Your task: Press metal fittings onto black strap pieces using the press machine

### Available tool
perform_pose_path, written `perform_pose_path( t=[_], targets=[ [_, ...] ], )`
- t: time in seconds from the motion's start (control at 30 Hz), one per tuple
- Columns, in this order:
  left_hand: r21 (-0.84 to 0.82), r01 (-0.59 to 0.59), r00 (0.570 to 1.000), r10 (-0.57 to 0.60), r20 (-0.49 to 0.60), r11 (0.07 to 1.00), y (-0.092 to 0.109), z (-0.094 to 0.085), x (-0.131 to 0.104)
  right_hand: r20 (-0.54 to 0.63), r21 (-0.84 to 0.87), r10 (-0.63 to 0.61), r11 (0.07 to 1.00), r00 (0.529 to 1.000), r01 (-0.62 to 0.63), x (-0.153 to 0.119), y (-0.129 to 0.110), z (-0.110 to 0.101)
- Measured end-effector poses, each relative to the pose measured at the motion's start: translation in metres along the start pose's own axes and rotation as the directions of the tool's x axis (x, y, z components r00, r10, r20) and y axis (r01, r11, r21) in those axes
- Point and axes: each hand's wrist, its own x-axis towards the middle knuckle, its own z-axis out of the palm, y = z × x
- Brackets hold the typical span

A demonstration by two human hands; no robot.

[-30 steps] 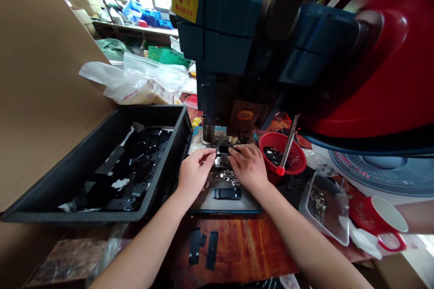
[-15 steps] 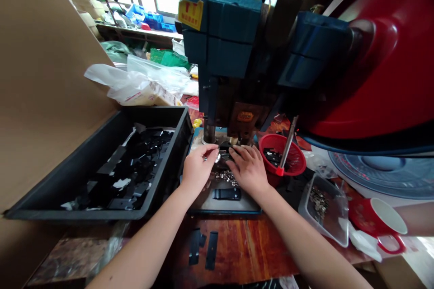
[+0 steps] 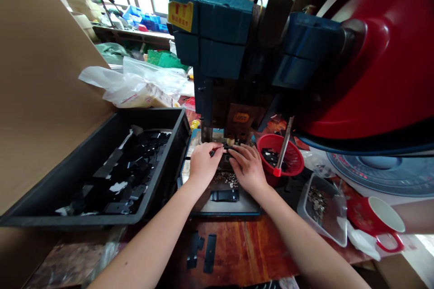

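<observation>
My left hand (image 3: 205, 162) is closed, thumb and fingers drawn together at the foot of the press, with a small black strip (image 3: 212, 153) showing between them. Beside it my right hand (image 3: 249, 166) is open, its fingers stretched toward the same spot and its fingertips close to the dark part under the press head. Between the wrists, small shiny metal fasteners (image 3: 225, 178) lie in a loose heap on the metal base plate (image 3: 212, 207). In front of them sits a flat stack of black strips (image 3: 224, 195). The fingertips partly hide the working spot.
The blue press (image 3: 220, 31) with its red wheel (image 3: 383, 63) looms overhead. A black tray (image 3: 159, 167) of black pieces stands left. Right are a red basket (image 3: 296, 162), a clear tub (image 3: 335, 226) of metal parts and a red mug (image 3: 366, 216). Loose black strips (image 3: 209, 253) lie in front.
My left hand has moved slightly inward and its fingertips are nearer the right hand's. A black strip now shows in its fingers. The whole view has shifted a little.
</observation>
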Motion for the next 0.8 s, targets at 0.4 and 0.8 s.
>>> perform_pose_path(
  t=[0.4,0.8],
  targets=[
    [0.071,-0.012,1.0,0.014,-0.024,0.997,-0.003,0.0006,0.0018,0.029,0.005,-0.011,1.0,1.0,0.01,0.0035,0.0011,-0.0007],
    [0.1,-0.054,0.999,0.055,-0.004,0.994,-0.0057,0.0029,0.007,0.067,-0.152,-0.024,0.988,0.997,0.034,0.0075,-0.005,-0.0082]
  ],
)
